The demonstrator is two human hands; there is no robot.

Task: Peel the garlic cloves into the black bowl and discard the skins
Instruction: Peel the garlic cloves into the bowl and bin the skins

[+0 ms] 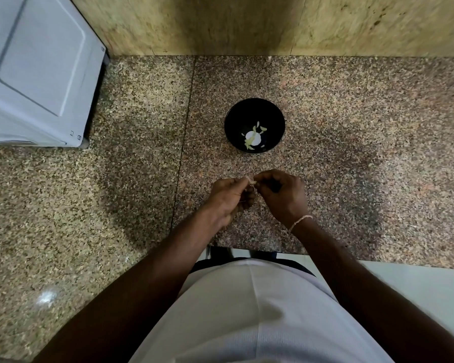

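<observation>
Hands: a person's left hand and right hand meet fingertip to fingertip above the speckled brown-and-pink granite surface, both with fingers curled in.
Garlic: a small pale garlic clove with papery skin sits pinched between the thumbs and fingertips of the two hands; most of it is hidden by the fingers, and only a light sliver shows where the hands touch.
Left hand: closed in a pinch on the clove, knuckles turned up.
Right hand: likewise pinching the clove from the other side, a thin pale thread bracelet around its wrist.
Bowl: a round, glossy black bowl stands on the surface beyond the hands, apart from them, holding several pale peeled garlic pieces clustered near its bottom.
Appliance: a white boxy appliance with a recessed panel stands at the far left of the surface, against the wall.
Wall: mottled yellow-brown stone slabs rise behind the surface.
Person: a white garment fills the lower frame, the bare forearms reaching forward from either side of it.
</observation>
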